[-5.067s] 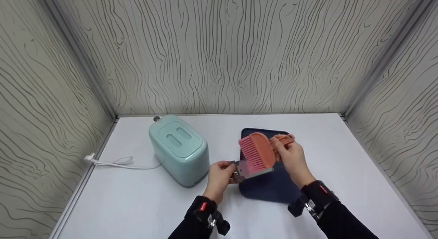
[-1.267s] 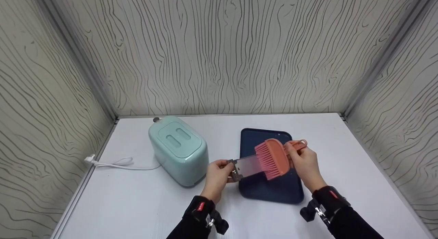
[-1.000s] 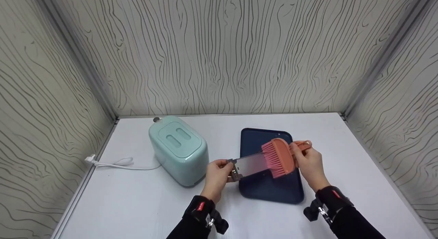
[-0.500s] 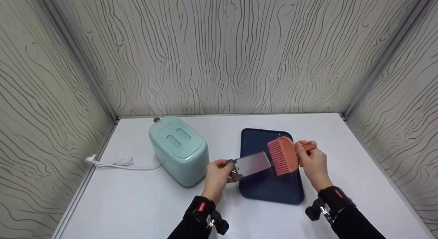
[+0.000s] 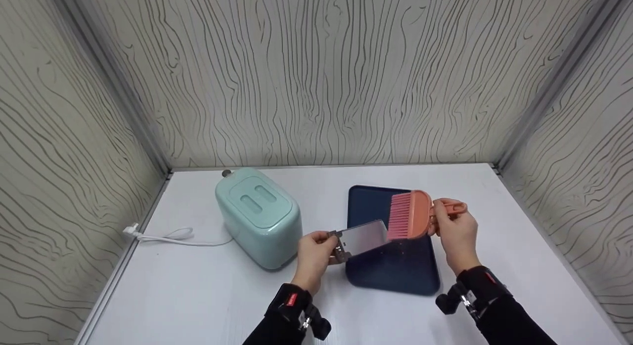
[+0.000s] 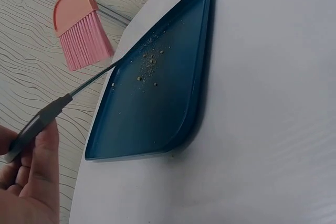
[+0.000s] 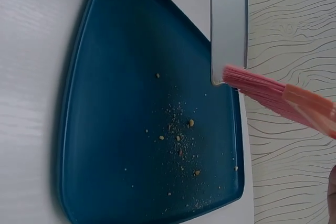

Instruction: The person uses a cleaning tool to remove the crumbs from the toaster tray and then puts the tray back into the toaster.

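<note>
My left hand (image 5: 314, 253) pinches the dark end of a thin metal crumb tray (image 5: 366, 237), thumb on top. The crumb tray reaches out flat above a dark blue tray (image 5: 390, 276). In my right hand (image 5: 457, 234) is the handle of an orange brush (image 5: 419, 214) with pink bristles (image 5: 398, 217). Its bristle tips are right at the crumb tray's far end, overlapping that corner in the right wrist view. Brown crumbs (image 7: 178, 138) lie scattered on the blue tray, mostly towards one end. The left wrist view shows the crumb tray (image 6: 94, 81) edge-on.
A mint green toaster (image 5: 259, 216) with a lid on top stands left of my hands. Its white cord (image 5: 183, 239) runs left to a plug (image 5: 131, 230) at the table's edge. Patterned panels (image 5: 316, 78) wall the white table (image 5: 207, 295) at the back and sides.
From over the crumb tray, the brush has swept right to its far end, baring its surface, then risen slightly away from me and turned. The left hand has stayed nearly still lately.
</note>
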The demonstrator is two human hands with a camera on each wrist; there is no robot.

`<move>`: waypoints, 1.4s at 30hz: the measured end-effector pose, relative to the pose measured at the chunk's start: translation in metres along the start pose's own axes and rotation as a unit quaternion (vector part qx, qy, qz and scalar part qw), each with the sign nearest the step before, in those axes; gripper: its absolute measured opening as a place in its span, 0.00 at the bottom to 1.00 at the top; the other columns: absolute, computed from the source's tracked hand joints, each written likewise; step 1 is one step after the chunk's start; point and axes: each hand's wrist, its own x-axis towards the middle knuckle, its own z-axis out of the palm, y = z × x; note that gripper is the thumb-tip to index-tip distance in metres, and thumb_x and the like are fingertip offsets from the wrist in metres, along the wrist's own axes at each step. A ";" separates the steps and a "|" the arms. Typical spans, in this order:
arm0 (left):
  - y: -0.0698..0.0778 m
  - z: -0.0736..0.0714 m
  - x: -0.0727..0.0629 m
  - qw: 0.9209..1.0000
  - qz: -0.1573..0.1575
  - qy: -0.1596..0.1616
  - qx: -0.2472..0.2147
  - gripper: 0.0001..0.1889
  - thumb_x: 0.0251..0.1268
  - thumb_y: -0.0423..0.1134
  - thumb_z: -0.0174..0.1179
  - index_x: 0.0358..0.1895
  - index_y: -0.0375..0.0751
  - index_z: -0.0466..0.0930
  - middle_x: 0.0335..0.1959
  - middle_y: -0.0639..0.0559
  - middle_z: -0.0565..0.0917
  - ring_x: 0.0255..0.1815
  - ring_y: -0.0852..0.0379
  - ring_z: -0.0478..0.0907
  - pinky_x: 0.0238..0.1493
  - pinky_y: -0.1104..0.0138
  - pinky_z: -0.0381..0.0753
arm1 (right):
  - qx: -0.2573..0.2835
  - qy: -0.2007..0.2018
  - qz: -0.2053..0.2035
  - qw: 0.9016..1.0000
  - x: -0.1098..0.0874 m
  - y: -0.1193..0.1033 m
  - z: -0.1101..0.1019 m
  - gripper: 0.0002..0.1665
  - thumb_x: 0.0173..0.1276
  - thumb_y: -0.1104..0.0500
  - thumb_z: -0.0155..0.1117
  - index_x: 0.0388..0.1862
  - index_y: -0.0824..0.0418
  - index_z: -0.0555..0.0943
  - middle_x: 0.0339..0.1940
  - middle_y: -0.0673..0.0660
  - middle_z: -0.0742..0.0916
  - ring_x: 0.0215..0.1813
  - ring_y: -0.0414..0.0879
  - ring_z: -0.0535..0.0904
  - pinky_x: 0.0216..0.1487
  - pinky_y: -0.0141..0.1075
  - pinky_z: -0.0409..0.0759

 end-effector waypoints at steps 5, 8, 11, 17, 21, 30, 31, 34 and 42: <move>-0.001 0.000 0.000 1.000 0.000 -0.001 0.008 0.07 0.68 0.27 0.58 0.44 0.25 0.80 0.32 0.45 0.81 0.28 0.55 0.84 0.33 0.62 0.90 | 0.088 -0.009 0.023 0.996 -0.001 -0.006 0.007 0.18 0.77 0.53 0.61 0.52 0.66 0.76 0.25 0.55 0.85 0.18 0.42 0.80 0.20 0.30 0.77; -0.001 0.000 0.000 1.000 0.000 0.001 0.020 0.07 0.68 0.27 0.58 0.44 0.26 0.81 0.32 0.46 0.81 0.28 0.56 0.83 0.32 0.63 0.90 | 0.109 -0.013 0.030 0.993 -0.002 -0.007 0.012 0.18 0.77 0.52 0.62 0.52 0.65 0.75 0.26 0.56 0.86 0.19 0.43 0.81 0.20 0.30 0.78; -0.001 0.000 -0.001 1.000 0.001 0.003 0.025 0.07 0.68 0.28 0.59 0.44 0.26 0.81 0.32 0.46 0.82 0.28 0.56 0.83 0.32 0.63 0.90 | 0.121 -0.015 0.039 0.992 -0.003 -0.007 0.015 0.19 0.76 0.51 0.63 0.52 0.64 0.74 0.27 0.57 0.87 0.20 0.44 0.83 0.21 0.30 0.80; -0.001 0.003 -0.002 1.000 0.005 0.007 0.028 0.09 0.67 0.29 0.60 0.47 0.25 0.81 0.34 0.45 0.83 0.29 0.56 0.84 0.32 0.62 0.90 | 0.127 -0.020 0.045 0.991 -0.004 -0.009 0.021 0.22 0.73 0.47 0.66 0.50 0.64 0.74 0.28 0.58 0.88 0.22 0.44 0.85 0.22 0.30 0.82; 0.000 0.004 -0.002 0.999 0.003 0.010 0.033 0.10 0.67 0.29 0.60 0.47 0.26 0.81 0.34 0.45 0.83 0.29 0.57 0.84 0.32 0.63 0.89 | 0.118 -0.023 0.041 0.992 -0.005 -0.008 0.023 0.23 0.73 0.47 0.67 0.50 0.64 0.74 0.28 0.57 0.88 0.22 0.45 0.85 0.21 0.31 0.82; 0.000 0.001 -0.003 1.000 -0.001 -0.004 0.020 0.08 0.69 0.28 0.58 0.46 0.26 0.80 0.33 0.45 0.82 0.29 0.55 0.84 0.33 0.62 0.90 | 0.112 -0.017 0.054 0.992 -0.003 -0.002 0.021 0.21 0.72 0.49 0.68 0.48 0.64 0.74 0.26 0.58 0.88 0.22 0.47 0.86 0.21 0.33 0.83; 0.000 0.001 -0.003 1.000 0.000 -0.006 0.020 0.08 0.69 0.28 0.58 0.46 0.26 0.80 0.33 0.45 0.82 0.29 0.56 0.84 0.33 0.62 0.90 | 0.110 -0.016 0.056 0.992 -0.003 -0.001 0.021 0.21 0.72 0.49 0.68 0.48 0.64 0.74 0.26 0.58 0.88 0.21 0.47 0.86 0.21 0.33 0.84; 0.000 -0.001 -0.003 1.000 0.002 -0.011 0.020 0.09 0.70 0.29 0.58 0.47 0.26 0.80 0.33 0.46 0.82 0.30 0.56 0.83 0.33 0.62 0.90 | 0.105 -0.018 0.057 0.993 -0.003 0.000 0.020 0.21 0.73 0.49 0.67 0.48 0.64 0.74 0.25 0.58 0.88 0.21 0.47 0.86 0.21 0.34 0.84; -0.003 -0.004 -0.001 1.000 0.011 -0.010 0.025 0.09 0.71 0.29 0.58 0.47 0.25 0.80 0.33 0.46 0.81 0.29 0.57 0.82 0.32 0.62 0.89 | 0.092 -0.028 0.077 0.992 -0.010 -0.008 0.013 0.18 0.75 0.53 0.65 0.45 0.67 0.74 0.25 0.58 0.89 0.21 0.48 0.86 0.22 0.37 0.85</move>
